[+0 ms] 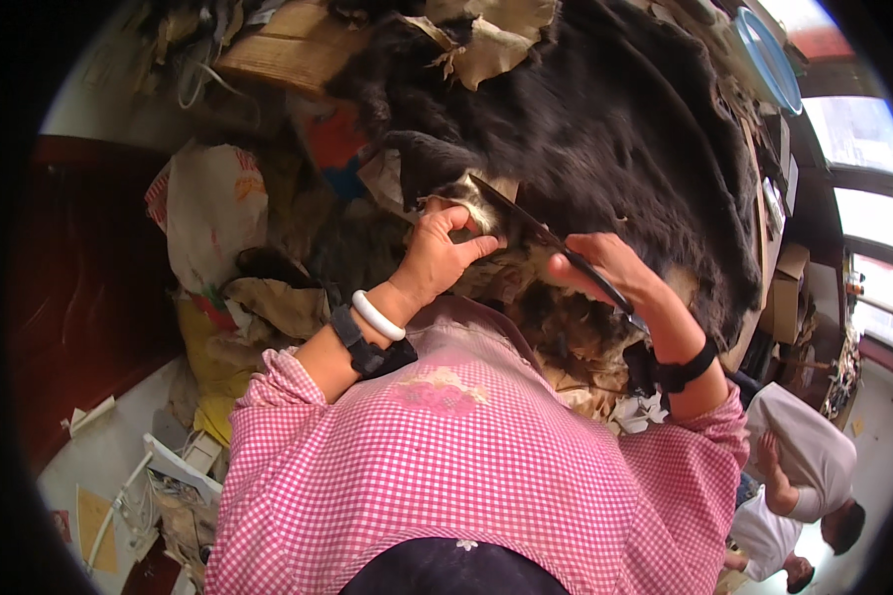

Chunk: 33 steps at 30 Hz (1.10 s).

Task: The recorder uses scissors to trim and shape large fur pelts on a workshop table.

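Observation:
My left hand [435,253] pinches the edge of a small fur piece [478,206] with a pale hide side, thumb and fingers closed on it. A long, dark cutting tool [526,220] is gripped in my right hand [610,270]; whether it is a knife or scissors I cannot tell. Its slim blade slants up and left, the tip by the upper edge of the fur piece. Behind both hands spreads a large dark brown fur pelt [605,119]. Below them lie brown and tan fur scraps [566,327], partly hidden by my hands.
Pale hide pieces [491,50] lie on the pelt at the top. A white plastic bag [218,208] and yellow sack [213,382] stand left, near a dark red panel [94,288]. A blue basin [767,61] is at upper right. Two people [802,451] are at lower right.

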Each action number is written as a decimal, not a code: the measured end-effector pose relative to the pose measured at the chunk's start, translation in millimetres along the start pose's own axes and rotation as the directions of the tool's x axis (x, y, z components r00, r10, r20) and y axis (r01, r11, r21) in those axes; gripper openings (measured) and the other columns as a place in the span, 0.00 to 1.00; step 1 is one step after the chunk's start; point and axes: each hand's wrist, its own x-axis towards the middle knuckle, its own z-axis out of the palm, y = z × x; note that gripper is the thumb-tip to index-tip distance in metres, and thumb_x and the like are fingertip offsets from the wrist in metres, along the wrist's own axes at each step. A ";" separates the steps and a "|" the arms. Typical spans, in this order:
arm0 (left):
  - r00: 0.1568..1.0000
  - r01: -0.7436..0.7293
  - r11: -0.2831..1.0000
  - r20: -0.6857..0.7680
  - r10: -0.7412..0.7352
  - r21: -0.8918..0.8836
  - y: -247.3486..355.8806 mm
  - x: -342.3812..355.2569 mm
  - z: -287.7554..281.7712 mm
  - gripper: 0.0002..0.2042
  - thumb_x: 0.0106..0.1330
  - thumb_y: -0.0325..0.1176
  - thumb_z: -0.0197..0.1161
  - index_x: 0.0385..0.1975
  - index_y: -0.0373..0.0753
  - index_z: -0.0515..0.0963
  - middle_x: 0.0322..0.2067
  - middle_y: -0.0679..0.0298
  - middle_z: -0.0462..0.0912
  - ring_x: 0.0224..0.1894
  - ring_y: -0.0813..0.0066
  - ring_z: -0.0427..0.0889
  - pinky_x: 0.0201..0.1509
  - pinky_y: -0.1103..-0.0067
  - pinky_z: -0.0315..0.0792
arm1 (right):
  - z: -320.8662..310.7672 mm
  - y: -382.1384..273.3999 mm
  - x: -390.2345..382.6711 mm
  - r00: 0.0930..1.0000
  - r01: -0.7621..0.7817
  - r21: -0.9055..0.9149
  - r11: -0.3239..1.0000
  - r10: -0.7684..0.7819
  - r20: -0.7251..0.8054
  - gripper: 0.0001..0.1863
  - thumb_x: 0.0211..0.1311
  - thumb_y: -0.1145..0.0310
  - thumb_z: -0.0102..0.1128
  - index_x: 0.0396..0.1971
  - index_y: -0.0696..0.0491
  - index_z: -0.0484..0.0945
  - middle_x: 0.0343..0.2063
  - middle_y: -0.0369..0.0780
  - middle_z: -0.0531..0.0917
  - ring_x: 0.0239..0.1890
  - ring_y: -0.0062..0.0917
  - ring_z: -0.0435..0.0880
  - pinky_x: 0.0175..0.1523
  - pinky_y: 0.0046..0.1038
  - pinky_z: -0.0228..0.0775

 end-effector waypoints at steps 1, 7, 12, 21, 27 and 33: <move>0.992 -0.116 0.992 -0.043 0.118 0.052 1.4 -0.5 0.0 0.11 0.49 0.31 0.74 0.23 0.35 0.76 0.40 0.61 0.74 0.43 0.70 0.71 0.51 0.75 0.66 | -11.5 -11.9 4.0 0.992 -0.107 0.035 0.994 0.104 0.073 0.45 0.49 0.23 0.47 0.22 0.59 0.79 0.19 0.47 0.78 0.27 0.40 0.81 0.34 0.40 0.68; 0.977 -0.165 0.982 -0.119 0.174 0.088 22.0 -6.1 -5.5 0.09 0.49 0.24 0.72 0.22 0.36 0.75 0.39 0.66 0.72 0.43 0.75 0.70 0.52 0.79 0.63 | -23.6 15.2 21.9 0.988 0.007 0.131 0.991 -0.027 0.149 0.45 0.51 0.23 0.46 0.19 0.59 0.74 0.14 0.42 0.73 0.23 0.32 0.76 0.31 0.34 0.66; 0.986 -0.080 0.996 -0.153 0.073 -0.044 20.3 -12.1 6.2 0.08 0.50 0.26 0.72 0.24 0.38 0.76 0.33 0.70 0.70 0.40 0.79 0.68 0.48 0.81 0.62 | -40.3 31.1 13.2 0.962 0.049 0.212 0.976 -0.104 0.252 0.43 0.54 0.24 0.42 0.19 0.58 0.68 0.13 0.38 0.65 0.21 0.27 0.70 0.29 0.33 0.62; 0.881 0.301 0.377 0.104 -0.461 -0.876 -11.9 3.9 24.8 0.11 0.67 0.36 0.60 0.38 0.33 0.79 0.40 0.58 0.83 0.45 0.69 0.80 0.52 0.77 0.74 | -56.4 43.2 24.4 0.933 0.169 0.068 0.983 -0.182 0.309 0.45 0.54 0.23 0.40 0.19 0.59 0.71 0.14 0.41 0.69 0.21 0.31 0.72 0.29 0.36 0.61; 0.929 0.193 0.406 0.033 -0.369 -0.893 -21.9 1.6 43.3 0.05 0.64 0.26 0.60 0.33 0.32 0.81 0.40 0.57 0.83 0.45 0.67 0.81 0.53 0.77 0.74 | -69.7 54.5 27.6 0.901 0.140 0.108 0.984 -0.172 0.398 0.43 0.55 0.24 0.42 0.22 0.59 0.72 0.15 0.40 0.71 0.20 0.26 0.74 0.27 0.31 0.64; 0.717 0.293 0.218 0.063 -0.695 -0.931 -65.3 3.3 52.4 0.19 0.65 0.43 0.60 0.45 0.32 0.76 0.46 0.54 0.80 0.53 0.61 0.77 0.56 0.72 0.69 | -73.4 64.4 31.7 0.937 0.094 0.196 0.976 -0.153 0.314 0.43 0.55 0.25 0.43 0.24 0.59 0.74 0.14 0.36 0.71 0.18 0.21 0.72 0.25 0.27 0.64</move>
